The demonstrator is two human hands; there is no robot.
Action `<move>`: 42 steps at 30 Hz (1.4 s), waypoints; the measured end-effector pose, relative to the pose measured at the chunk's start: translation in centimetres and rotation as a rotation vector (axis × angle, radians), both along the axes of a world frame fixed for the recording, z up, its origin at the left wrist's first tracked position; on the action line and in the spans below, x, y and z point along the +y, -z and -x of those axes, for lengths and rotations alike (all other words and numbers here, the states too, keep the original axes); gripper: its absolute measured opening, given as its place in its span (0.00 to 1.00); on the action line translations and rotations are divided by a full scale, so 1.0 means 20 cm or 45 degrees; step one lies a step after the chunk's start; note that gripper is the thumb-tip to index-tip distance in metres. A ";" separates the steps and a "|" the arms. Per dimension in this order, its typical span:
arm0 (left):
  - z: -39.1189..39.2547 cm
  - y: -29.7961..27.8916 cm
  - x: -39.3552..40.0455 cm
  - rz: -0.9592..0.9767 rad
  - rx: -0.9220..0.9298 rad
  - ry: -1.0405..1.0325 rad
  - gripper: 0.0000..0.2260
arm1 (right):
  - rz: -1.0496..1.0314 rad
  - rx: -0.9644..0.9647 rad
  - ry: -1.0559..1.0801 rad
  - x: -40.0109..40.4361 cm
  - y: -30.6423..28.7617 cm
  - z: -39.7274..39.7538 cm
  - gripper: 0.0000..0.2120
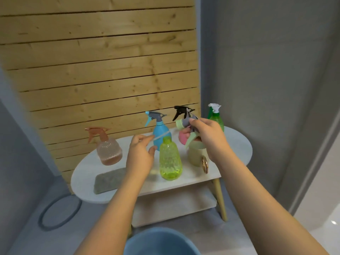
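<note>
The right grip (pixel 207 137) clasps the trigger sprayer (pixel 184 123) and the left grip (pixel 139 155) pinches its dip tube (pixel 161 134), both above the open yellow-green bottle (pixel 170 159) at the desk's (pixel 237 144) near middle. Refitting seems underway. Next, the tube's end must drop into the bottle's mouth.

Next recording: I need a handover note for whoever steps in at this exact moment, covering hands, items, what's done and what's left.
Right hand: grips the spray head, held above the table.
Left hand: pinches the free end of the head's dip tube.
Yellow-green bottle: upright on the table between the hands, neck open.
Done: head is off the bottle.
Left, probably: feed the tube into the neck and screw the head on.
</note>
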State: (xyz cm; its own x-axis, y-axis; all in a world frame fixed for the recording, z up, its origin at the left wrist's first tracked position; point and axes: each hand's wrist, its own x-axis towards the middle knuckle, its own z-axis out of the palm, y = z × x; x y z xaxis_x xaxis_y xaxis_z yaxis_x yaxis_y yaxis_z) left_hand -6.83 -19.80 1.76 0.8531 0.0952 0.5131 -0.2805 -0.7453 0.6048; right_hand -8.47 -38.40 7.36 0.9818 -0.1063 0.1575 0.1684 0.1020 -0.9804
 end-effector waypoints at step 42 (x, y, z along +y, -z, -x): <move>-0.18 0.00 -0.24 0.579 0.207 -0.144 0.09 | -0.412 0.062 0.195 -0.09 0.09 -0.17 0.08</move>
